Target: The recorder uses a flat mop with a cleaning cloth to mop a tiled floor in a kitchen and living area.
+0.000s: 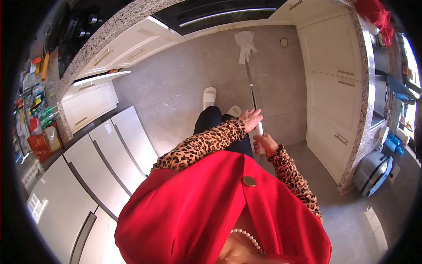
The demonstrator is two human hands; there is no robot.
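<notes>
A long pole with a white handle grip (pixel 259 129) runs away from me over the grey tiled floor. My right hand (pixel 265 144) is closed around the lower part of the grip. Farther up, my left hand (pixel 251 119) lies at the top of the grip with its fingers partly spread; whether it grasps the pole is unclear. At the pole's far end, a flat white mop head with a thin whitish cloth or sheet (pixel 245 41) rests on the floor near the oven. Both forearms wear leopard-print sleeves.
White slippers (pixel 209 98) are on my feet. An oven (pixel 227 15) stands ahead, with white cabinets (pixel 333 85) on the right. A drawer (pixel 102 78) stands open at the left, above a large multi-door fridge (pixel 95 161). A round floor drain cover (pixel 284 42) lies near the right cabinets.
</notes>
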